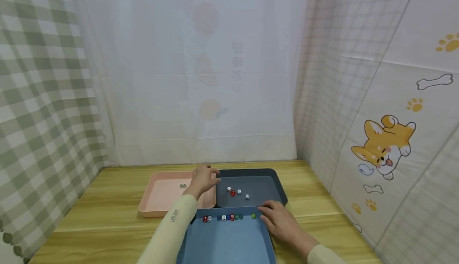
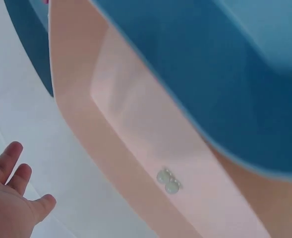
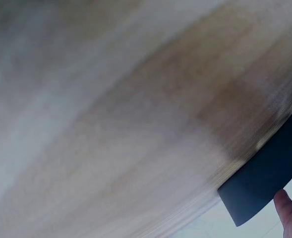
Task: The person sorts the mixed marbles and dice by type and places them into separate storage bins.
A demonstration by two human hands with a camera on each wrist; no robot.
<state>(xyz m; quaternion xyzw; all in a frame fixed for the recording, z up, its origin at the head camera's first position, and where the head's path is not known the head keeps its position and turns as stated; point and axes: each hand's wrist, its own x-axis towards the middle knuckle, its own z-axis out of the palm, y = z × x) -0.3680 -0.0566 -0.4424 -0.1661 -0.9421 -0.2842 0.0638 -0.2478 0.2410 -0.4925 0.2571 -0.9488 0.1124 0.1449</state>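
My left hand (image 1: 203, 180) hovers above the rim between the pink tray (image 1: 148, 188) and the dark grey tray (image 1: 276, 186), fingers spread, holding nothing. In the left wrist view the left hand (image 2: 12, 203) is apart from the pink tray. Two small pale dice (image 1: 183, 186) lie in that tray. White dice (image 1: 239, 192) and a red die (image 1: 233, 193) sit in the dark tray. My right hand (image 1: 281, 221) rests with loose fingers at the far right corner of the blue tray (image 1: 229, 244). Along the blue tray's far side lie several dice, including a red die (image 1: 232, 218) and a green die (image 1: 253, 216).
The trays stand together on a wood-grain table (image 1: 89, 216), the blue one nearest me. A white curtain (image 1: 193, 77) hangs behind, a checked cloth (image 1: 46, 108) at left and a dog-print cloth (image 1: 358, 96) at right.
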